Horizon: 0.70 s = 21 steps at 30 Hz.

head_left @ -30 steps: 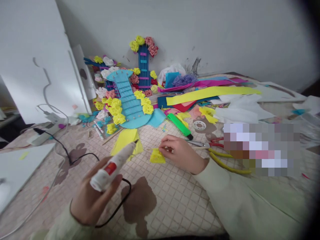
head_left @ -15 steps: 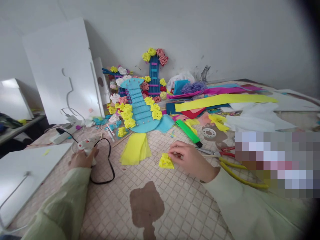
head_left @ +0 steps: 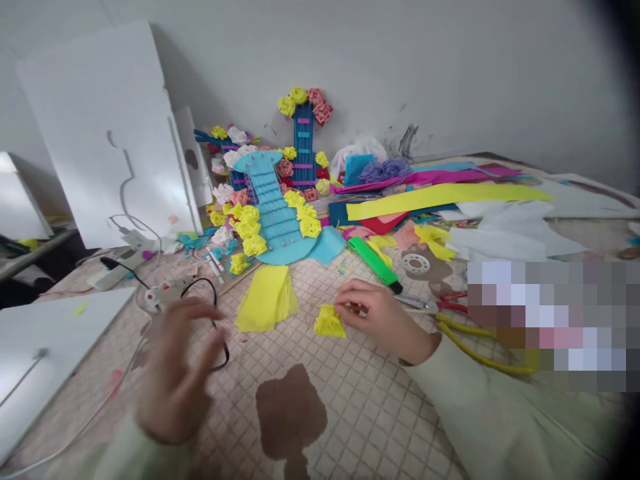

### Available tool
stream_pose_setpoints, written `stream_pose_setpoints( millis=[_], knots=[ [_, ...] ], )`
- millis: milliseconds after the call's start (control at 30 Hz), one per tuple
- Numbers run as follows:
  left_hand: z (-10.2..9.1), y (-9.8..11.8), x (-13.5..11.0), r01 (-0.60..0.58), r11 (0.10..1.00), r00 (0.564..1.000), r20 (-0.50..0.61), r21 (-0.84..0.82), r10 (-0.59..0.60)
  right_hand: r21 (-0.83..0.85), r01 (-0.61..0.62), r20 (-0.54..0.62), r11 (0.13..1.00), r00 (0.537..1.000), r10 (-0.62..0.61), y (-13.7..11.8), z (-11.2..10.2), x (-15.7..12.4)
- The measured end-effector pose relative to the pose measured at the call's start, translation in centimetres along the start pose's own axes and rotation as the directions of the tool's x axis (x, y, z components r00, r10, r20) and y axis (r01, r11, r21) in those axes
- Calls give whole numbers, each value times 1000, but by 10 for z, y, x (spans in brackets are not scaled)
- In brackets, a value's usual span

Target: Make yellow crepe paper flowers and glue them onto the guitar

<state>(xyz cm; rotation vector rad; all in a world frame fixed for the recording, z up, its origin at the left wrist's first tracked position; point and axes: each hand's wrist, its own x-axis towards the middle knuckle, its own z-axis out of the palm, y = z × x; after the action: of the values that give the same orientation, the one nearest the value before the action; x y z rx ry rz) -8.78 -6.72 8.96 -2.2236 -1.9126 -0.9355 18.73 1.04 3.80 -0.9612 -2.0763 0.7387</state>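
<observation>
Between its fingertips, my right hand point(head_left: 383, 320) pinches a small yellow crepe-paper flower point(head_left: 329, 323) just above the tabletop. My left hand point(head_left: 177, 377), smeared by motion, hangs over the table at the left with thumb and fingers apart and nothing in it. Beyond its fingers lies a white glue gun point(head_left: 167, 291) with red spots, partly hidden by that hand. A stack of yellow crepe-paper pieces point(head_left: 265, 303) rests between my hands. Behind the stack leans a light blue guitar-shaped board point(head_left: 280, 223) edged with yellow paper flowers.
A green utility knife point(head_left: 373, 263), pliers with red handles point(head_left: 425, 305) and a yellow-handled tool point(head_left: 483, 343) lie at the right. Coloured paper strips point(head_left: 445, 198) pile up behind. A power strip point(head_left: 120, 263), cords and a white board point(head_left: 75, 347) occupy the left.
My left hand has let go of the glue gun and moved nearer to me, its fingers spreading. My right hand stays on the yellow flower. The view has shifted slightly.
</observation>
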Motion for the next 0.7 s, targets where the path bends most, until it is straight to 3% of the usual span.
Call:
stream_pose_setpoints(
  millis=[100, 233, 400, 533, 700],
  knots=[
    [55, 53, 11, 63, 933, 964, 263, -353, 34, 20, 28, 9, 999, 1000, -28, 0, 0, 0],
    [99, 72, 26, 200, 813, 919, 393, -547, 38, 55, 54, -4, 997, 999, -53, -2, -1, 0],
    [112, 67, 22, 367, 589, 895, 446, -720, -12, 41, 88, -24, 995, 996, -87, -4, -1, 0],
    [117, 65, 16, 526, 377, 825, 565, -762, -9, 36, 85, -23, 996, 996, -84, -3, 1, -1],
    [118, 61, 13, 611, 256, 777, 630, -749, -10, 28, 59, -36, 998, 998, -58, 0, 6, -4]
  ],
)
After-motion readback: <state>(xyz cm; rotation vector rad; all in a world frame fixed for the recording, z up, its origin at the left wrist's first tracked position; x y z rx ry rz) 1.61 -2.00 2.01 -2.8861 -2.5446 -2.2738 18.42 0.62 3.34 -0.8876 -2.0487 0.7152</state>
